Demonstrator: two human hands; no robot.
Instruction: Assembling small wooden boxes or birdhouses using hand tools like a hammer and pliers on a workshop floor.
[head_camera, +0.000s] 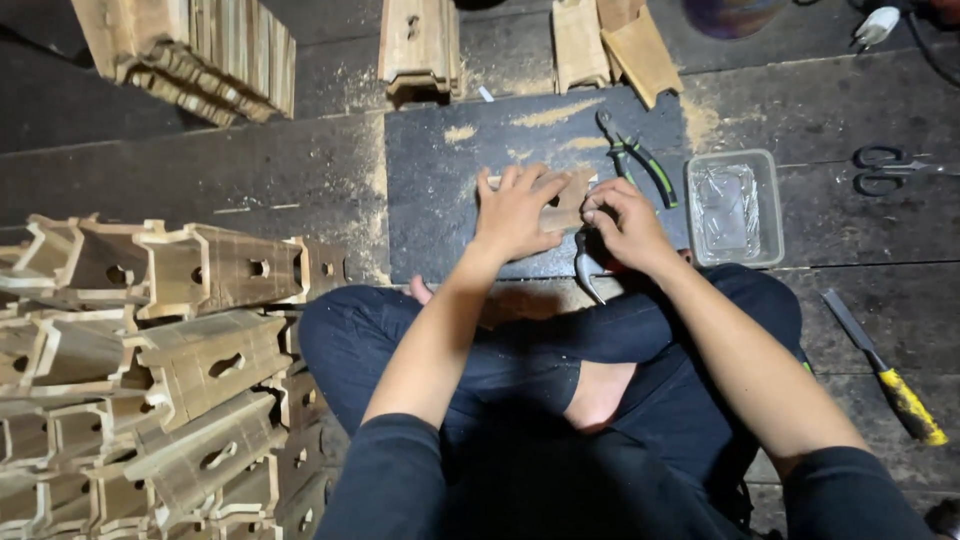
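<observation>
Seated cross-legged on a dark plank floor (250, 170), the person presses the left hand (515, 213), fingers spread flat, on a small wooden piece (568, 205) lying on a black mat (440, 200). The right hand (625, 222) has its fingers pinched together at the piece's right end, above a curved metal tool (585, 272). Beyond lie green-handled pliers (635, 155) and a clear plastic tray (735, 207). Stacked slotted wooden boxes (170, 350) stand left.
</observation>
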